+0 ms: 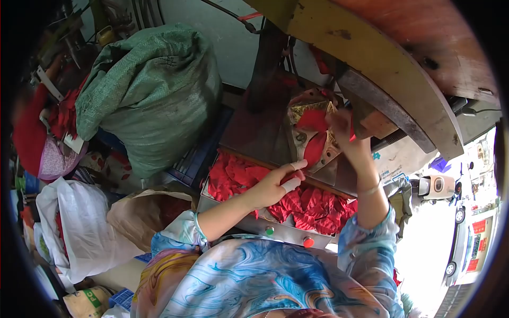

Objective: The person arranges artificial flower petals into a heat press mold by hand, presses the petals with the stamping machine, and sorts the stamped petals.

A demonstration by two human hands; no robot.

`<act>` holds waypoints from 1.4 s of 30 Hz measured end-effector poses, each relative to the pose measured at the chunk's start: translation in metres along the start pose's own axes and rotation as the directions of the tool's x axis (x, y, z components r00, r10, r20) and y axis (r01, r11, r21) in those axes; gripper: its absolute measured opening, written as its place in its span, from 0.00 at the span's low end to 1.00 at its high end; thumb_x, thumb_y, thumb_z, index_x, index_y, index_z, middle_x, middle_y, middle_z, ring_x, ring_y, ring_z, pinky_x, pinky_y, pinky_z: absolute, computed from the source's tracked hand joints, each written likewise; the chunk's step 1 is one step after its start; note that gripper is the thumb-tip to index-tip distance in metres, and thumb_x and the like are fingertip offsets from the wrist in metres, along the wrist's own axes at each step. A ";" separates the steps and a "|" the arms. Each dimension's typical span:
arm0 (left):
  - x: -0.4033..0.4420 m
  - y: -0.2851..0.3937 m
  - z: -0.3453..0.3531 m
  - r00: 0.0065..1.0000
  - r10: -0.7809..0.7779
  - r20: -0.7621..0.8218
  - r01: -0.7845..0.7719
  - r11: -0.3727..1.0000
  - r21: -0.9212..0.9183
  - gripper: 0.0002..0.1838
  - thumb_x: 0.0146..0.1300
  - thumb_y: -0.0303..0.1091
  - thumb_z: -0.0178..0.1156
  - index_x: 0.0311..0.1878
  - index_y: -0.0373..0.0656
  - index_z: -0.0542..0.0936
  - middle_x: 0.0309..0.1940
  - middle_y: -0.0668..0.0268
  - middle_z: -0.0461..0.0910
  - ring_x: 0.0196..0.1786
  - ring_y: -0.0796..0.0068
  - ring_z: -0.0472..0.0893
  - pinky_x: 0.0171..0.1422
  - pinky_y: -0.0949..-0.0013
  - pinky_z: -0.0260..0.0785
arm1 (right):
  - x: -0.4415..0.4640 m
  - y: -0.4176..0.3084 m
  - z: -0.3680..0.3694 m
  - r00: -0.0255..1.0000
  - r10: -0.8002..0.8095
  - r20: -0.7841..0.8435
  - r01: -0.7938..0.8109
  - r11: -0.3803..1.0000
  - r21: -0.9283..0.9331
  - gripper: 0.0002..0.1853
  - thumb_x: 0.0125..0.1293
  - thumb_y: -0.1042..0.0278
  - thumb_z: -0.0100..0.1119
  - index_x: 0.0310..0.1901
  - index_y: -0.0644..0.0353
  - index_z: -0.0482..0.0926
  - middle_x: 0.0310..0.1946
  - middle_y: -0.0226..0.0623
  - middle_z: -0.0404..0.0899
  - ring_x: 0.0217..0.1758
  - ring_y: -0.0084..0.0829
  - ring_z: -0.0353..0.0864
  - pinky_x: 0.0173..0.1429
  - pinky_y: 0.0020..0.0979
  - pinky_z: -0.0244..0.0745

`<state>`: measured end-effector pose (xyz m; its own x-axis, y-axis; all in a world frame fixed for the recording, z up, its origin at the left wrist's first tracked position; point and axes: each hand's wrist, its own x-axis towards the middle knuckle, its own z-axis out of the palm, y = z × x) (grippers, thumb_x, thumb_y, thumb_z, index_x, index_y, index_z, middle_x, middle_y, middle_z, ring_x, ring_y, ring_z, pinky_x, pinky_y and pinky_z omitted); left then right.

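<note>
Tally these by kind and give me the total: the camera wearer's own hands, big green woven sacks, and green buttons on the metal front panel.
Hands: 2 (left hand, right hand)
Green woven sack: 1
Green button: 1
Total: 4

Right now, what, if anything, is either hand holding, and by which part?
It cannot be told: the left hand has fingers near the lower tip of a red petal-shaped piece, grip unclear; the right hand is blurred, its hold hidden.
</note>
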<state>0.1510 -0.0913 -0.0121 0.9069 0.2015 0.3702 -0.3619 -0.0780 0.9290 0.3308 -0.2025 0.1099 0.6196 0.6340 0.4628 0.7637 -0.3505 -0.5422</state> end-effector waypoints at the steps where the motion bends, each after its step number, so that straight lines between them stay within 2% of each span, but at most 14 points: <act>1: -0.005 0.000 0.002 0.989 -0.139 0.058 0.149 0.957 -0.247 0.16 0.74 0.27 0.55 0.62 0.35 0.76 0.48 0.58 0.84 0.42 0.72 0.84 0.52 0.68 0.78 | 0.017 0.024 0.008 0.976 -0.169 -0.139 0.169 0.986 -0.007 0.09 0.64 0.64 0.68 0.36 0.61 0.82 0.25 0.40 0.79 0.27 0.32 0.79 0.34 0.33 0.71; 5: -0.011 0.003 0.007 0.862 -0.476 0.173 0.501 0.748 -0.436 0.15 0.76 0.27 0.50 0.61 0.33 0.75 0.43 0.55 0.85 0.40 0.71 0.86 0.50 0.71 0.79 | 0.065 0.116 0.060 0.923 -0.329 -0.201 0.282 0.932 -0.229 0.11 0.60 0.63 0.70 0.39 0.59 0.82 0.29 0.43 0.81 0.32 0.38 0.83 0.38 0.36 0.74; 11: -0.011 -0.011 0.004 0.868 -0.497 -0.010 0.436 0.772 -0.462 0.10 0.73 0.27 0.57 0.50 0.32 0.81 0.36 0.55 0.86 0.36 0.73 0.85 0.45 0.74 0.79 | 0.048 0.069 0.065 0.899 -0.367 -0.237 0.220 0.849 -0.481 0.20 0.50 0.59 0.75 0.40 0.60 0.82 0.38 0.43 0.82 0.38 0.48 0.83 0.46 0.44 0.76; 15: 0.000 0.002 -0.009 0.850 -0.525 -0.033 0.472 0.789 -0.393 0.10 0.70 0.30 0.61 0.48 0.32 0.82 0.34 0.56 0.86 0.34 0.75 0.85 0.44 0.75 0.78 | -0.004 -0.033 0.013 0.889 0.129 0.440 -0.118 0.992 -0.053 0.17 0.51 0.59 0.76 0.33 0.63 0.81 0.31 0.41 0.82 0.30 0.39 0.80 0.36 0.36 0.74; 17: 0.002 0.008 -0.013 0.878 -0.478 0.010 0.478 0.877 -0.041 0.14 0.69 0.32 0.63 0.52 0.33 0.81 0.38 0.59 0.86 0.36 0.76 0.83 0.47 0.72 0.76 | -0.031 -0.038 0.010 0.764 -0.091 0.639 0.091 0.995 0.033 0.14 0.56 0.62 0.73 0.31 0.64 0.80 0.24 0.38 0.79 0.25 0.33 0.77 0.31 0.33 0.71; 21: -0.007 0.000 -0.004 0.961 -0.273 -0.050 0.273 0.962 -0.011 0.19 0.70 0.35 0.63 0.59 0.35 0.78 0.42 0.60 0.85 0.41 0.76 0.82 0.51 0.70 0.75 | -0.045 -0.019 0.025 0.931 -0.167 0.326 0.202 0.976 -0.078 0.10 0.59 0.66 0.70 0.30 0.64 0.80 0.20 0.33 0.77 0.22 0.30 0.75 0.30 0.32 0.70; 23: -0.013 -0.008 -0.001 0.993 -0.056 -0.101 0.056 0.998 -0.006 0.20 0.73 0.33 0.57 0.64 0.37 0.74 0.45 0.60 0.84 0.46 0.73 0.81 0.54 0.68 0.74 | -0.024 -0.003 0.029 0.990 -0.012 -0.141 -0.007 0.991 -0.131 0.09 0.59 0.63 0.67 0.30 0.60 0.82 0.21 0.36 0.79 0.24 0.40 0.81 0.34 0.38 0.75; 26: -0.023 -0.005 0.004 0.989 -0.146 0.016 0.146 0.959 -0.244 0.18 0.76 0.30 0.51 0.66 0.36 0.72 0.42 0.60 0.85 0.43 0.73 0.83 0.54 0.70 0.75 | -0.003 0.027 0.040 0.983 0.009 -0.183 -0.055 0.967 -0.249 0.08 0.57 0.69 0.69 0.29 0.63 0.79 0.25 0.36 0.80 0.26 0.35 0.78 0.32 0.34 0.71; 29: -0.022 0.008 -0.002 0.875 -0.465 0.132 0.483 0.825 -0.295 0.17 0.78 0.28 0.46 0.64 0.34 0.73 0.39 0.58 0.86 0.39 0.72 0.84 0.52 0.71 0.77 | 0.006 0.047 0.051 0.983 -0.124 -0.134 0.086 0.962 -0.260 0.08 0.55 0.70 0.70 0.31 0.62 0.80 0.29 0.36 0.81 0.31 0.36 0.79 0.35 0.35 0.72; 33: -0.022 -0.005 0.001 0.862 -0.502 0.072 0.488 0.783 -0.385 0.16 0.78 0.31 0.48 0.60 0.32 0.76 0.36 0.55 0.86 0.36 0.73 0.85 0.47 0.72 0.79 | 0.006 0.033 0.046 0.964 -0.254 -0.083 0.227 0.942 -0.246 0.09 0.54 0.68 0.71 0.35 0.59 0.81 0.30 0.33 0.80 0.32 0.32 0.80 0.36 0.33 0.74; 36: -0.012 -0.004 0.002 0.861 -0.507 0.029 0.468 0.770 -0.433 0.13 0.76 0.30 0.52 0.56 0.33 0.78 0.38 0.54 0.86 0.38 0.72 0.86 0.46 0.71 0.79 | -0.014 0.008 0.029 0.976 -0.194 -0.098 0.180 0.974 -0.137 0.12 0.53 0.66 0.73 0.36 0.58 0.82 0.33 0.31 0.80 0.32 0.30 0.79 0.37 0.31 0.73; 38: -0.005 0.007 0.002 0.840 -0.543 0.010 0.484 0.740 -0.468 0.14 0.72 0.32 0.60 0.52 0.31 0.80 0.36 0.57 0.87 0.36 0.73 0.86 0.45 0.73 0.79 | -0.040 -0.022 0.012 0.951 -0.006 0.308 -0.037 0.990 0.135 0.12 0.54 0.68 0.73 0.37 0.59 0.82 0.34 0.32 0.81 0.33 0.29 0.79 0.37 0.31 0.73; 39: -0.005 0.004 0.003 0.841 -0.541 0.015 0.485 0.740 -0.467 0.14 0.72 0.32 0.60 0.52 0.31 0.80 0.36 0.57 0.87 0.36 0.73 0.86 0.45 0.73 0.79 | -0.053 -0.027 0.012 0.930 -0.177 0.322 0.117 0.973 0.197 0.08 0.56 0.72 0.71 0.36 0.60 0.82 0.34 0.33 0.81 0.34 0.27 0.79 0.37 0.30 0.72; 42: -0.004 -0.004 0.012 0.909 -0.407 0.089 0.415 0.862 -0.292 0.15 0.70 0.32 0.63 0.54 0.30 0.80 0.35 0.60 0.87 0.36 0.75 0.85 0.46 0.73 0.78 | -0.090 -0.005 0.019 0.939 0.049 0.341 -0.181 0.912 0.368 0.06 0.59 0.75 0.69 0.36 0.62 0.81 0.29 0.31 0.80 0.31 0.22 0.78 0.34 0.24 0.70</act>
<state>0.1512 -0.1033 -0.0179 0.9909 0.1283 -0.0419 0.0013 0.3016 0.9534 0.2681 -0.2447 0.0579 0.5568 0.8133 0.1689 0.5173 -0.1804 -0.8366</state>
